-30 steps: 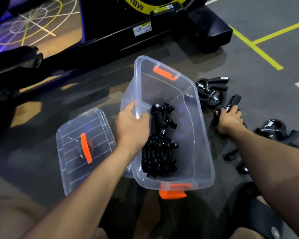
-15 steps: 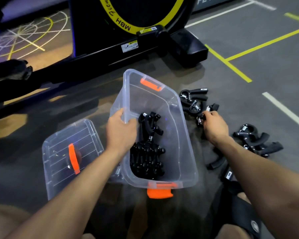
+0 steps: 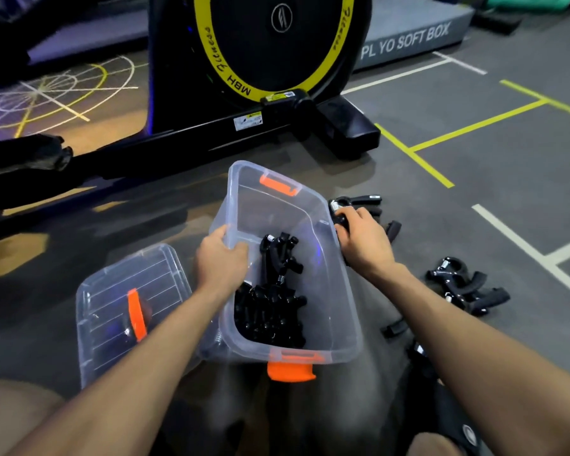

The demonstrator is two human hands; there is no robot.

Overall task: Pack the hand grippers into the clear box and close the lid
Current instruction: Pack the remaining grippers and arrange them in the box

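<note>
On the grey gym floor (image 3: 474,179), the left hand (image 3: 221,261) is clamped on the left rim of the clear box (image 3: 334,311), fingers curled over the edge into the box. The right hand (image 3: 364,240) reaches just past the box's right wall and closes around a black hand gripper (image 3: 343,205) lying on the floor against that wall; its handles (image 3: 371,198) stick out beyond the fingers.

Inside the box, a heap of black hand grippers (image 3: 270,311) fills the near left part of the bottom, with one standing up at the far end of the pile. Orange latches sit at the far end (image 3: 278,185) and the near end (image 3: 292,371) of the box.

To the left of the box, the clear lid (image 3: 112,291) with its orange handle (image 3: 135,314) lies flat on the floor, touching or nearly touching the box.

To the right, more loose grippers (image 3: 464,287) lie on the floor, well apart from the box. Beyond the box stands a black exercise machine with a yellow-ringed wheel (image 3: 277,44).
</note>
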